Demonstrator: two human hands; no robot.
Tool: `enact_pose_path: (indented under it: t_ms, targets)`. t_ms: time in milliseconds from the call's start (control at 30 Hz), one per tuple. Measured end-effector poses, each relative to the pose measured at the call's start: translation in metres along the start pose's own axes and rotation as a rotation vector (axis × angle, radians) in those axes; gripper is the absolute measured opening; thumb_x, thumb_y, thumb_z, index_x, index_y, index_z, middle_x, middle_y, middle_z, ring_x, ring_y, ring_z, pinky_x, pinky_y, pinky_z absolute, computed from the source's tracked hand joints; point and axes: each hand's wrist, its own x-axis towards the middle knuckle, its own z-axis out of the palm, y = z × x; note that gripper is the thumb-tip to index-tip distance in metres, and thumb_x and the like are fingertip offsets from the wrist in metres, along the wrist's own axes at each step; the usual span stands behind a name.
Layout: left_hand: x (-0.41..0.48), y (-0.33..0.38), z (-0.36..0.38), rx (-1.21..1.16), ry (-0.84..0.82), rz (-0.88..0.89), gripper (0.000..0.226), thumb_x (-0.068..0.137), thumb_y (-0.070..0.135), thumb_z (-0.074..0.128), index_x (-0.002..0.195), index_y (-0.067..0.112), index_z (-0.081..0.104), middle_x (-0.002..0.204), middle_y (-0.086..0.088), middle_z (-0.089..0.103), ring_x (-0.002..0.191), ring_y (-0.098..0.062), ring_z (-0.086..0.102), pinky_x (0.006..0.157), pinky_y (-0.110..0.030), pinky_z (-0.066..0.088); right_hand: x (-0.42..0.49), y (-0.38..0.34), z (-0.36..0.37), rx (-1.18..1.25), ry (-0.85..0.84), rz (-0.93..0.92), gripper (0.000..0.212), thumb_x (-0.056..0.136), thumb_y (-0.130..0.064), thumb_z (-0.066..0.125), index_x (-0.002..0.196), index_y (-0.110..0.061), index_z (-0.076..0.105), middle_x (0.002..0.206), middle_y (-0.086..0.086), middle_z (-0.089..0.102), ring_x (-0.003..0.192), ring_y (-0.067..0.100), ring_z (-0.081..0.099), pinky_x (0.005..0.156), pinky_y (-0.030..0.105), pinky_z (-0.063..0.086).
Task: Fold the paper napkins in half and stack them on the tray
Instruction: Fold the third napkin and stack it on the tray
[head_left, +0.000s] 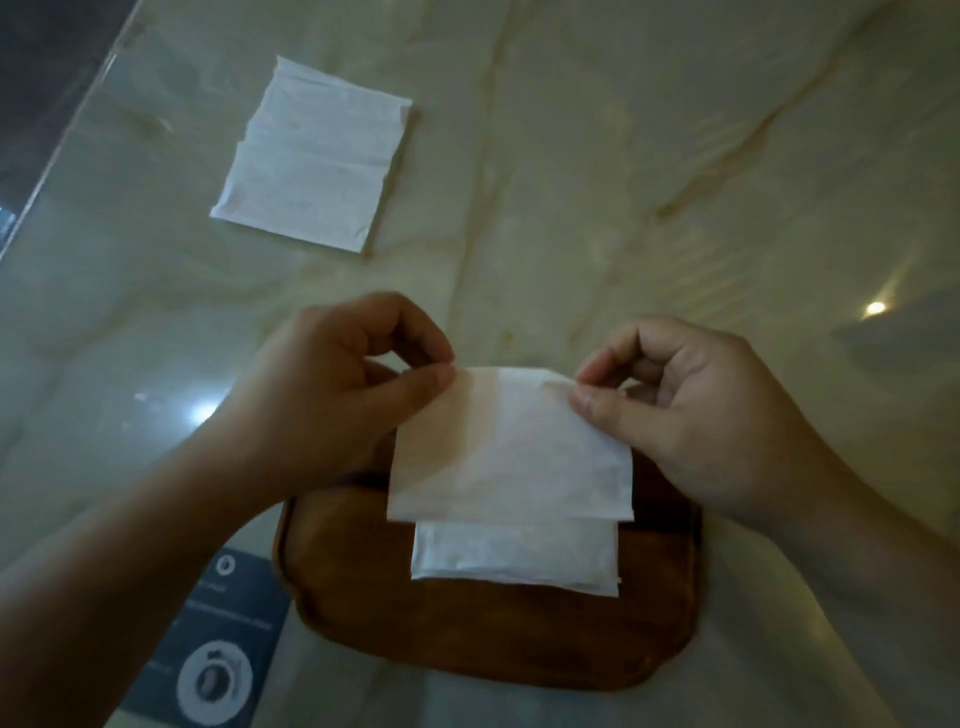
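Desk (623, 156): a pale, glossy marbled surface is filling most of the view and is reflecting small spots of light.
Tray (467, 639): a dark brown wooden tray with rounded corners is lying on the desk near the person, just below both hands.
Held napkin (511, 452): a white paper napkin is hanging above the far part of the tray, and its lower edge is overlapping the stack beneath it.
Flat napkins (317, 156): a white, creased pile of unfolded napkins is lying on the far left of the desk, well apart from the tray.
Stacked napkins (514, 558): a small pile of folded white napkins is resting on the tray, and its far part is being covered by the held napkin.
Left hand (332, 395): its fingers are pinching the upper left corner of the held napkin between thumb and forefinger.
Right hand (691, 410): its fingers are pinching the upper right corner of the held napkin in the same way.
Card (218, 654): a dark printed card with white circular marks is lying on the desk, touching the tray's left side.
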Motion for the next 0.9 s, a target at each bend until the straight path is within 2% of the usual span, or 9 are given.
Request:
enact_pose_path:
  t_ms: [133,200,267,333,400,433,500,633,900]
  targets:
    - [-0.02,-0.009,0.008,0.033,-0.061,-0.015,0.011,0.075,0.023,0.07,0.073,0.032,0.063,0.07,0.016,0.07,0.057,-0.002,0.065,0.05,-0.016,0.048,-0.02,0.015,0.002,-0.029,-0.038,0.043,0.013,0.075,-0.029,0.073,0.079,-0.021,0.064,0.071,0.007,0.072,0.063,0.022,0.068,0.061,0.039,0.054]
    - [-0.024,-0.016,0.015,0.082,-0.085,-0.018,0.012,0.075,0.027,0.069,0.077,0.035,0.062,0.07,0.018,0.07,0.057,-0.003,0.064,0.051,-0.018,0.048,-0.027,0.02,0.003,-0.104,-0.061,0.042,0.016,0.075,-0.039,0.07,0.082,-0.026,0.062,0.069,0.009,0.071,0.065,0.027,0.068,0.063,0.047,0.056]
    - [-0.025,-0.023,0.021,0.122,-0.101,-0.007,0.012,0.075,0.028,0.067,0.076,0.039,0.061,0.076,0.02,0.068,0.064,0.002,0.064,0.053,-0.016,0.048,-0.031,0.023,0.002,-0.25,-0.078,-0.005,0.014,0.077,-0.04,0.068,0.081,-0.028,0.061,0.059,-0.002,0.066,0.051,0.016,0.06,0.054,0.034,0.053]
    - [-0.025,-0.026,0.027,0.205,-0.113,0.032,0.011,0.075,0.031,0.064,0.072,0.04,0.059,0.069,0.015,0.066,0.071,0.005,0.062,0.057,-0.012,0.048,-0.032,0.022,0.001,-0.397,-0.07,-0.083,0.009,0.08,-0.031,0.069,0.079,-0.027,0.061,0.051,-0.013,0.055,0.046,0.008,0.051,0.045,0.013,0.036]
    - [-0.023,-0.027,0.03,0.293,-0.11,0.124,0.011,0.075,0.032,0.062,0.074,0.041,0.057,0.066,0.02,0.059,0.075,0.002,0.06,0.061,-0.013,0.049,-0.032,0.02,0.0,-0.501,-0.059,-0.15,0.006,0.081,-0.028,0.068,0.08,-0.026,0.061,0.051,-0.019,0.046,0.053,-0.001,0.051,0.047,0.009,0.034]
    - [-0.022,-0.027,0.031,0.333,-0.102,0.18,0.011,0.076,0.031,0.063,0.076,0.04,0.057,0.065,0.022,0.056,0.072,-0.001,0.06,0.057,-0.016,0.05,-0.032,0.02,0.0,-0.559,-0.059,-0.175,0.005,0.08,-0.029,0.066,0.08,-0.026,0.061,0.055,-0.023,0.044,0.057,-0.003,0.05,0.049,0.009,0.034]
    - [-0.021,-0.027,0.031,0.396,-0.095,0.275,0.006,0.079,0.032,0.062,0.08,0.035,0.058,0.064,0.022,0.051,0.057,-0.006,0.056,0.046,-0.018,0.047,-0.032,0.021,0.001,-0.719,-0.061,-0.209,0.008,0.078,-0.035,0.062,0.079,-0.028,0.058,0.064,-0.02,0.043,0.06,0.002,0.045,0.049,0.01,0.03]
    - [-0.016,-0.028,0.028,0.498,-0.07,0.408,0.012,0.082,0.04,0.05,0.081,0.03,0.055,0.075,0.014,0.055,0.053,-0.009,0.053,0.04,-0.033,0.047,-0.029,0.017,0.0,-0.88,-0.046,-0.234,0.021,0.078,-0.05,0.054,0.079,-0.029,0.055,0.078,-0.009,0.052,0.056,0.01,0.048,0.044,0.026,0.038]
    - [0.017,-0.037,-0.002,0.655,0.056,0.501,0.016,0.084,0.035,0.053,0.089,0.022,0.062,0.085,0.003,0.065,0.076,-0.018,0.062,0.049,-0.028,0.045,0.023,-0.002,0.007,-0.916,0.011,-0.336,0.024,0.081,-0.05,0.053,0.09,-0.029,0.057,0.089,-0.011,0.055,0.065,0.011,0.057,0.049,0.031,0.047]
